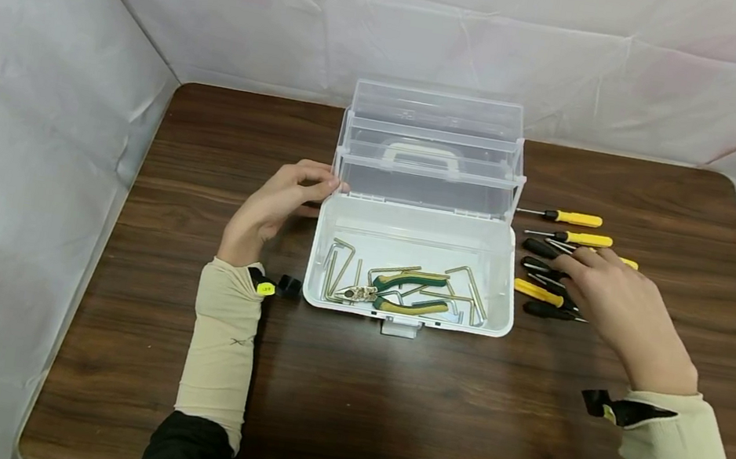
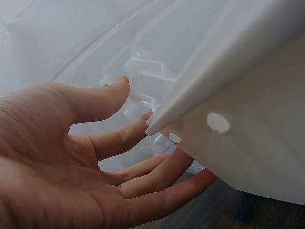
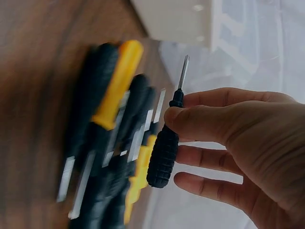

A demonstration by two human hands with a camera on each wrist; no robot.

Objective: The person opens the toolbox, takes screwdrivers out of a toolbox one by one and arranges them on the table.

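Observation:
My left hand is at the back left corner of a white toolbox, beside the hinge of its raised clear lid. In the left wrist view its fingers reach behind the corner while the thumb stands free. Over on the right, my right hand is above a row of screwdrivers. It pinches a small black-handled screwdriver between thumb and fingers, the metal shaft pointing up in the right wrist view. Green-and-yellow pliers lie inside the box among several L-shaped brass-coloured rods.
Right of the box lie several screwdrivers, with yellow handles and black handles. A latch juts from the box's front. White sheeting hangs behind and beside the brown wooden table.

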